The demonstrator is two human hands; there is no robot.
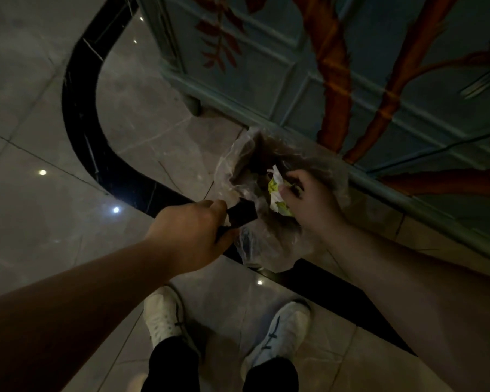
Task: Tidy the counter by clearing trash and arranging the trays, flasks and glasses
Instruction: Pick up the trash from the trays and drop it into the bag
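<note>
A small waste bin lined with a clear plastic bag (266,247) stands on the floor against a painted cabinet. My left hand (193,236) grips a dark flat object (242,213) at the bin's near rim; what it is I cannot tell. My right hand (309,199) is over the bin's mouth, its fingers closed on a crumpled white and yellow-green wrapper (276,190). The inside of the bin is dark and its contents are hidden.
The blue-green cabinet (266,80) with painted orange branches rises right behind the bin. The glossy tiled floor (40,114) has a curved black inlay band (77,114). My two white shoes (164,315) stand just in front of the bin.
</note>
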